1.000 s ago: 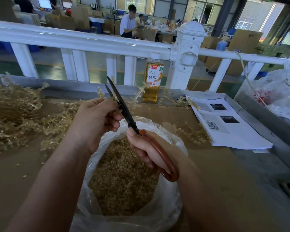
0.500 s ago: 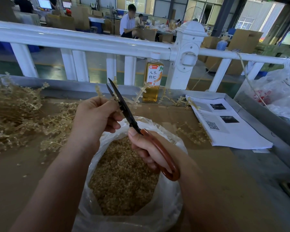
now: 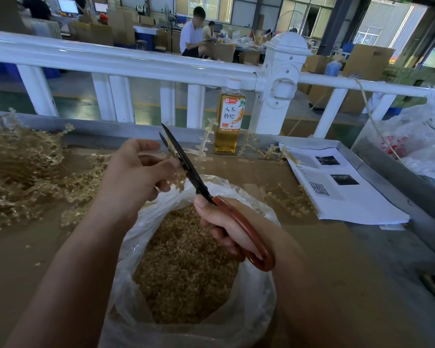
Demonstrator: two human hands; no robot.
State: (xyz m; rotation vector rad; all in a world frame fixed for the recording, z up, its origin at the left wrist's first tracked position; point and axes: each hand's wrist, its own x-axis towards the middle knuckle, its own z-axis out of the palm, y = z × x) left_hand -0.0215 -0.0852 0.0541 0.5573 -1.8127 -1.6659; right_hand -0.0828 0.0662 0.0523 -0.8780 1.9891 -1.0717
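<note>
Head view: above the brown surface's point(image 3: 23, 259) clear plastic bag point(image 3: 126, 285), left hand point(image 3: 136, 172) pinches a tan plastic sprig point(image 3: 179, 184); right hand point(image 3: 226, 222) grips black red-handled scissors point(image 3: 200, 183).

Brown bench point(image 3: 23, 267) fills the lower frame. On it: dry sprigs point(image 3: 18, 172) piled at left, an open plastic bag point(image 3: 258, 310) of clippings bottom centre, a bottle point(image 3: 229, 121) upper centre, printed sheets point(image 3: 357, 202) at right.
</note>
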